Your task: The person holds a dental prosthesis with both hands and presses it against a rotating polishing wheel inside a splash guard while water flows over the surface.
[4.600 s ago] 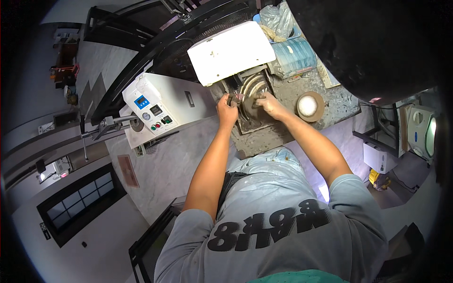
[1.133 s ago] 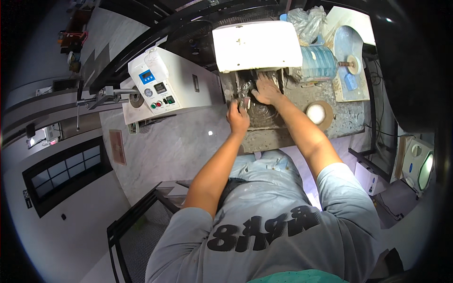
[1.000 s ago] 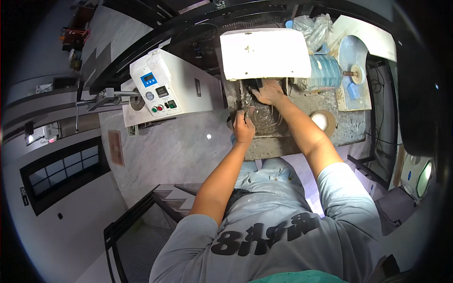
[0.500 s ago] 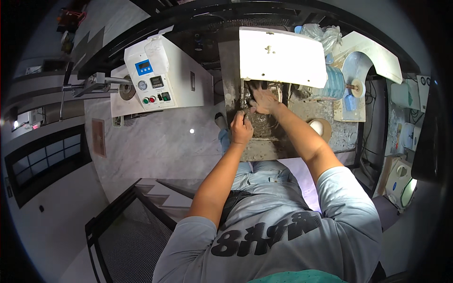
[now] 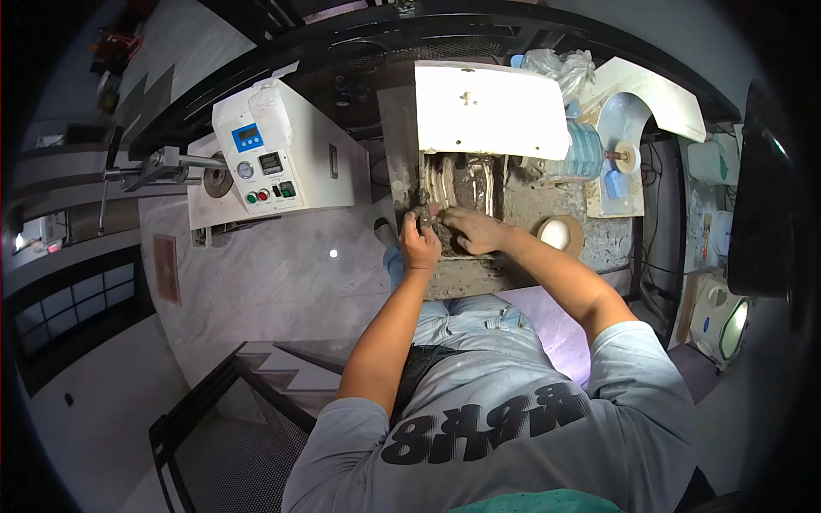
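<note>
My left hand (image 5: 421, 245) is closed round a small, dark, wet-looking piece with a pinkish patch (image 5: 432, 209), held upright over the left side of a muddy basin (image 5: 466, 267). What the piece is, I cannot make out. Close by on its right is my right hand (image 5: 479, 232), fingers bent and pointing left, the thumb apart from them; I see nothing held in it. The fingertips are near the piece, and whether they touch it is unclear. Beyond both hands, wet grey-brown sludge and pale curved streaks (image 5: 445, 178) show inside the basin.
A bright white panel (image 5: 490, 109) overhangs the basin's far end. To the right are a round bowl of white material (image 5: 556, 233), a blue-tinted water jug (image 5: 583, 152) and a white wheel machine (image 5: 627, 158). A white control-panel machine (image 5: 272, 162) stands left.
My right hand has drawn back from deep in the basin, where it lay spread, to beside my left hand. The pinkish patch now shows above the left hand. The view has shifted slightly.
</note>
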Demonstrator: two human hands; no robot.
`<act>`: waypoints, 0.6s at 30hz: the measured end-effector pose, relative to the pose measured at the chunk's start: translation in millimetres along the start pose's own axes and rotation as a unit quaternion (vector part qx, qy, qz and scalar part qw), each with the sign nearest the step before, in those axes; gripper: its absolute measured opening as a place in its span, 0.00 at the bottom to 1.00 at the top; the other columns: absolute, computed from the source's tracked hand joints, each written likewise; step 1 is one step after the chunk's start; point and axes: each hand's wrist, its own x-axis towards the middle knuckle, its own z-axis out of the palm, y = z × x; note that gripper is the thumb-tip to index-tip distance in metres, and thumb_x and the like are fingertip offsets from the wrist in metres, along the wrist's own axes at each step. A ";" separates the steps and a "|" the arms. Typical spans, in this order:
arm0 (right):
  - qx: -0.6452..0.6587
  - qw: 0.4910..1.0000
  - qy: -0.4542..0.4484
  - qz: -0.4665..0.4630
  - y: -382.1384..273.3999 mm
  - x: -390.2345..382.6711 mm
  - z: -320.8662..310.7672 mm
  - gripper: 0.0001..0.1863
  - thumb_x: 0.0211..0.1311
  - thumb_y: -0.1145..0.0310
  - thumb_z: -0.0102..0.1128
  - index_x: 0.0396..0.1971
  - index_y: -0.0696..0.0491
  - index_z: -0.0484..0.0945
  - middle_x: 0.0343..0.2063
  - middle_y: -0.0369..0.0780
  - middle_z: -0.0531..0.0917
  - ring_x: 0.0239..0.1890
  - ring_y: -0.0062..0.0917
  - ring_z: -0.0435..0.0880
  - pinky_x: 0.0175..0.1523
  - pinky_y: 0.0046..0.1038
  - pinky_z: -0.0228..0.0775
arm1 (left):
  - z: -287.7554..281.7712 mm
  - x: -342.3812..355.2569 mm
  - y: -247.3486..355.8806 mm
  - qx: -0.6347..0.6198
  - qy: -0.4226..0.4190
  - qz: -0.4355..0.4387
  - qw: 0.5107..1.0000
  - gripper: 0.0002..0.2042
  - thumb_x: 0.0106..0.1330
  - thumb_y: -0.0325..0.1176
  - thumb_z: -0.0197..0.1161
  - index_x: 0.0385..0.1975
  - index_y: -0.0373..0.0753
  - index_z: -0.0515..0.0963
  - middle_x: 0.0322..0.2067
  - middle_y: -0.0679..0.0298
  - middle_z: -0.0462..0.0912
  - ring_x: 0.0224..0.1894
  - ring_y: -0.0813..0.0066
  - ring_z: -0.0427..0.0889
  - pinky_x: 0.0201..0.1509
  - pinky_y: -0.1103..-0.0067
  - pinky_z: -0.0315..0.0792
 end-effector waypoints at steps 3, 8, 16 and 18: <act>-0.015 0.992 -0.083 0.089 -16.9 -0.6 -23.0 0.26 0.47 0.74 0.53 0.51 0.64 0.71 0.52 0.54 0.72 0.55 0.47 0.72 0.61 0.38 0.65 | 0.2 -4.7 -6.7 0.021 -0.010 -0.011 1.000 0.12 0.57 0.21 0.48 0.40 0.25 0.70 0.35 0.43 0.78 0.37 0.43 0.77 0.44 0.64 0.72; -0.052 0.949 0.128 0.284 6.0 4.2 -35.7 0.32 0.51 0.68 0.57 0.55 0.69 0.63 0.56 0.62 0.65 0.58 0.53 0.68 0.63 0.38 0.62 | 19.1 5.0 18.4 0.015 -0.012 -0.032 0.999 0.11 0.57 0.21 0.49 0.40 0.27 0.70 0.35 0.46 0.79 0.38 0.47 0.79 0.46 0.67 0.72; 0.051 0.982 0.047 0.173 -31.3 -10.3 13.2 0.30 0.53 0.67 0.50 0.57 0.66 0.64 0.57 0.57 0.69 0.61 0.46 0.66 0.67 0.35 0.56 | 16.8 11.0 18.9 0.021 0.005 -0.047 0.999 0.09 0.62 0.25 0.52 0.40 0.28 0.70 0.35 0.46 0.80 0.38 0.49 0.80 0.45 0.68 0.72; 0.071 0.978 0.048 0.191 -28.7 -16.0 17.0 0.29 0.51 0.66 0.53 0.55 0.64 0.67 0.52 0.57 0.72 0.57 0.48 0.69 0.63 0.39 0.60 | 14.3 16.6 20.5 0.024 -0.039 -0.053 0.998 0.11 0.61 0.24 0.53 0.41 0.26 0.70 0.37 0.46 0.79 0.39 0.52 0.79 0.46 0.70 0.71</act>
